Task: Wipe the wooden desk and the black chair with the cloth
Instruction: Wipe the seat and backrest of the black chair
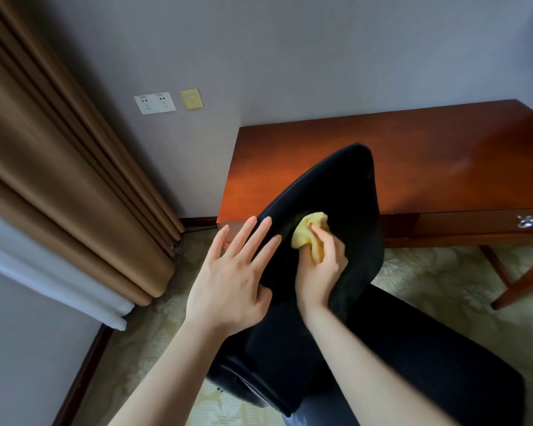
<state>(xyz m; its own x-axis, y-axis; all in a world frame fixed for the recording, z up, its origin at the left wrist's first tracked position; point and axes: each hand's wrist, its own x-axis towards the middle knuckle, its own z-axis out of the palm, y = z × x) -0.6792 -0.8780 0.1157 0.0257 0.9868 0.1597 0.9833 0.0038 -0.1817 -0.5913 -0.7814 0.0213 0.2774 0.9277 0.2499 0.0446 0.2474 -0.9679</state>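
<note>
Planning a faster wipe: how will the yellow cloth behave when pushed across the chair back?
Probably floppy: the yellow cloth is crumpled into folds under the right hand. Likely light: curled fingers hold it. It may bunch further on the black chair, not slide flat.

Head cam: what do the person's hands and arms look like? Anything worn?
Left hand and right hand are bare: no gloves, rings or watch visible. Both forearms are uncovered to the frame's bottom edge; no sleeve shows.
</note>
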